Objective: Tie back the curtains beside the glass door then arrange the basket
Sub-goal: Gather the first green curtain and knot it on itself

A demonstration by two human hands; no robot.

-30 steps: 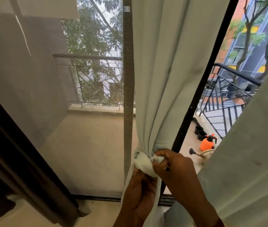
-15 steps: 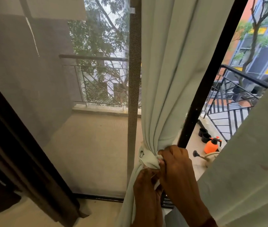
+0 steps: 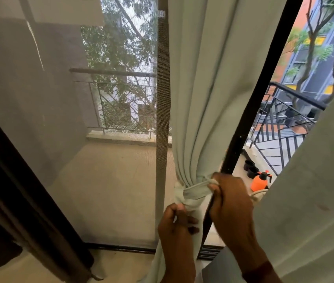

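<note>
A pale green curtain hangs in front of the glass door and is gathered into a bunch at its lower part. A fabric tie-back of the same colour wraps around the bunch. My right hand grips one end of the tie-back on the right side of the bunch. My left hand grips the other end just below the knot on the left. A second curtain panel hangs at the right edge. No basket is in view.
The black door frame runs diagonally behind the curtain. A mesh screen covers the left opening, with a dark wooden frame at lower left. On the balcony stand an orange spray bottle and two black pots.
The tie-back now stretches across the gathered curtain. My right hand has pulled its end out to the right, while my left hand has dropped lower, holding the other end.
</note>
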